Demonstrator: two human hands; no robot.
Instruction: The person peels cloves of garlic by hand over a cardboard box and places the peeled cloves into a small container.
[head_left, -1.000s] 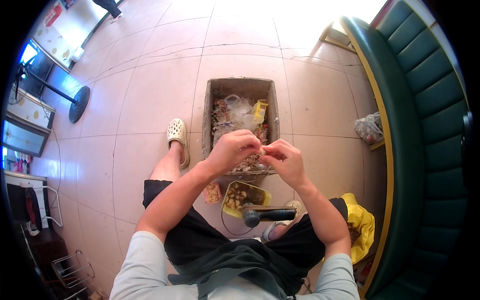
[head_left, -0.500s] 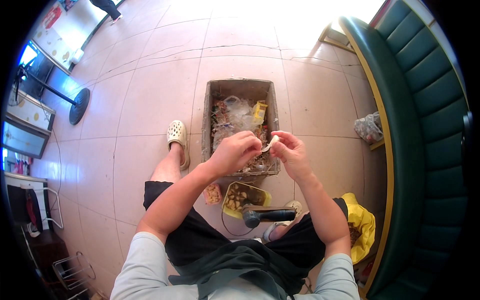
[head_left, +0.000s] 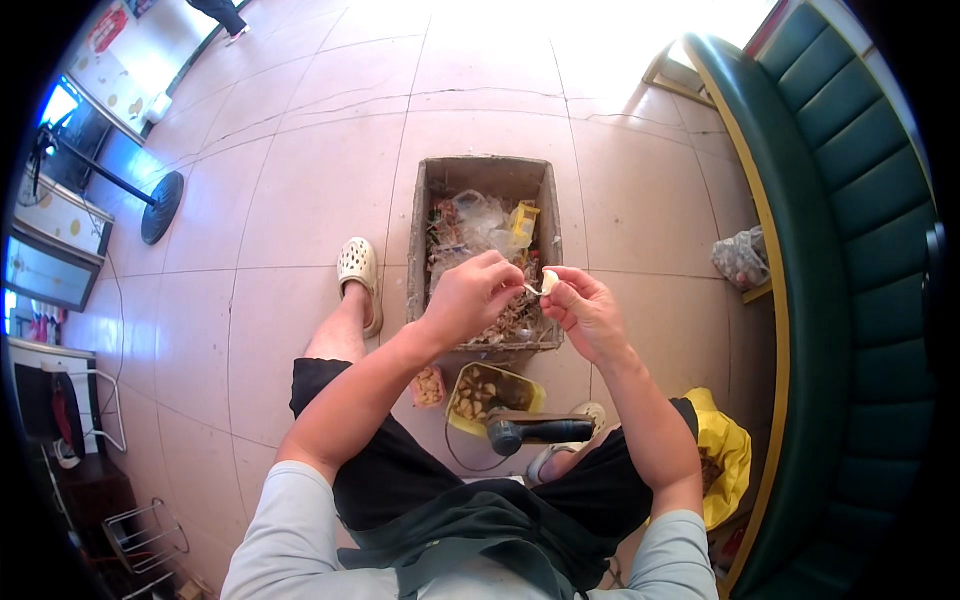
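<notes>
Over the near part of a grey rectangular bin (head_left: 413,215), both my hands are close together. Thumb and fingers of my right hand (head_left: 590,312) pinch a small whitish piece that looks like a garlic clove (head_left: 550,282). My left hand (head_left: 475,298) is closed at the fingertips on a thin pale strip of peel (head_left: 532,290), which reaches toward the clove. Below my hands, a yellow tub (head_left: 536,395) holds several pale pieces. Beside it on the left is a small pink container (head_left: 428,386) with similar pieces.
The bin holds clear plastic, a yellow wrapper (head_left: 522,225) and dry scraps. A black-handled device (head_left: 540,430) sits between my legs, partly over the tub. A yellow bag (head_left: 722,455) is by my right knee. A green bench (head_left: 800,250) runs along the right; a stand base (head_left: 162,208) is left.
My right fingers have turned the clove more upright, so more of its pale side shows. The strip at my left fingertips now looks thinner. The view has shifted slightly.
</notes>
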